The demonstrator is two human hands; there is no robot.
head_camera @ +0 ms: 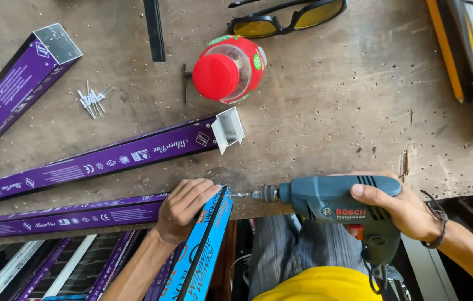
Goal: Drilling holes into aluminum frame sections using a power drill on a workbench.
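- Our right hand [403, 209] gripped the teal electric drill [339, 203], fingers wrapped round the body, bit [242, 195] pointing left.
- Our left hand [183, 209] lay closed over the end of the blue-wrapped aluminium profile [206, 251], pinning it at the bench edge.
- Bit tip sat touching or just off the blue profile's side; we could not tell whether it had bitten in. No hole or swarf visible, so we judged drilling as barely begun.
- Above the left hand: purple-wrapped profile [97, 161] with a bare white end; a small pile of rivets [93, 100] further up, apparently unused.
- Red-capped jar [228, 69] and yellow-lensed glasses [286, 17] lay well above the drill.
- Workbench [331, 122] ended right under both hands; bare surface lay above the right hand, while more stacked profiles crowded the space beside and below the left.
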